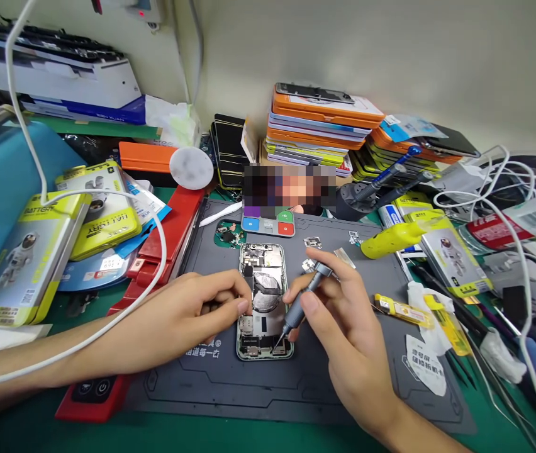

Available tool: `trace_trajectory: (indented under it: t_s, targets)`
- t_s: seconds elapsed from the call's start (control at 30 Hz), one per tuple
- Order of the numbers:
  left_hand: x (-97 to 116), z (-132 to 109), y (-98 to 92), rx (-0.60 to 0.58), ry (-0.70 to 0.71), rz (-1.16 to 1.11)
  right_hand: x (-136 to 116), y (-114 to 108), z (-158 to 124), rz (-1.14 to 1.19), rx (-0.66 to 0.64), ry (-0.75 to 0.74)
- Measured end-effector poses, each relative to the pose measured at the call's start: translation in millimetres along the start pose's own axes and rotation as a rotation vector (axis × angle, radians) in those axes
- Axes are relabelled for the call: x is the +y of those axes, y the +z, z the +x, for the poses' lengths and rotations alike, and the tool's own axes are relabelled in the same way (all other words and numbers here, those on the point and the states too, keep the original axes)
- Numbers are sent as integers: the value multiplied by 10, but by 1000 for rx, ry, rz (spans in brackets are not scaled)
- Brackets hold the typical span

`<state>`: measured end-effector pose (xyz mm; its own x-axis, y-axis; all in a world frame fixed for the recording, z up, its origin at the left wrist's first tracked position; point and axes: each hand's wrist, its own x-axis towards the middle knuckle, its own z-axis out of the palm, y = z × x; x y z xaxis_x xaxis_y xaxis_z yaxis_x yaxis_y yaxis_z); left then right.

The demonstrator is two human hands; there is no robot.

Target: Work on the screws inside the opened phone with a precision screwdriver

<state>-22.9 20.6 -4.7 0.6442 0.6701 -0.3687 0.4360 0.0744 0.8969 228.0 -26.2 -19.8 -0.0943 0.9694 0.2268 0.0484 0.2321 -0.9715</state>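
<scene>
An opened smartphone lies face up on the grey work mat, its inner parts bare and its top end pointing away from me. My left hand is at its left side, with thumb and curled fingers closed at the rim. In my right hand is a slim grey screwdriver, held slanted with the index finger over its end cap. The screwdriver's tip meets the phone's lower part, near the bottom edge. Whether a screw sits under the tip is too small to tell.
Beyond the phone lie a coloured tray and a small circuit board. A red clamp-like device stands left. Battery boxes, a yellow bottle, a tool holder and tweezers surround the mat. A white cable crosses my left forearm.
</scene>
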Motion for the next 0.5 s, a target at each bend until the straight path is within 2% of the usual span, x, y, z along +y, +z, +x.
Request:
trace_trajectory:
  t_s: [0.27,0.4,0.5]
  targets:
    - [86,-3,-15,73,-16,-85,30,45,-26,-7,-32,-28]
    - [90,-3,-34,74,-2,-42,-27,1,-21,-150,42,-89]
    - [72,-5,-38,58,-15,6,-128,-119,56,-311,104,-135]
